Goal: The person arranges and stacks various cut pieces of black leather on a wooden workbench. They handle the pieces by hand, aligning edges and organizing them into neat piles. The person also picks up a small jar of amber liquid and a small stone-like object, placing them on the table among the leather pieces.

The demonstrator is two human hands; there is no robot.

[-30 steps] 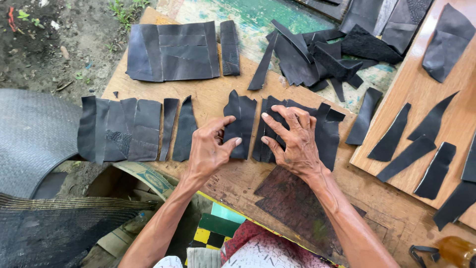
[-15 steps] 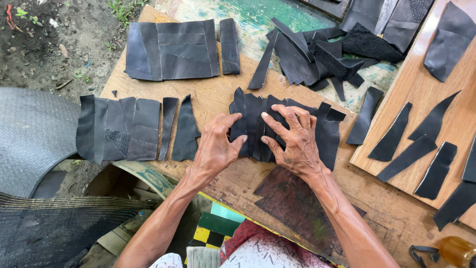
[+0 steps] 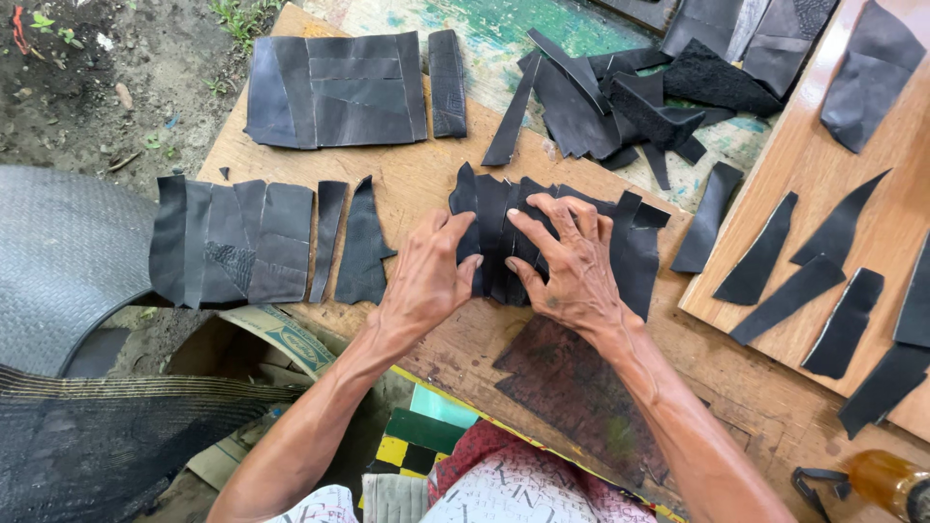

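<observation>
The left hand (image 3: 426, 281) and right hand (image 3: 572, 266) press side by side on a row of black leather scraps (image 3: 552, 242) at the middle of the wooden counter (image 3: 417, 174), fingers spread and flat rather than gripping, seemingly to keep the overlapping edges lined up. Left of them lies a flat patchwork of similar pieces (image 3: 232, 242), matte and jagged. Farther off sit a neater rectangular panel (image 3: 334, 92), a loose heap of offcuts (image 3: 620, 97), and pointed strips on a lighter board (image 3: 852, 194).
</observation>
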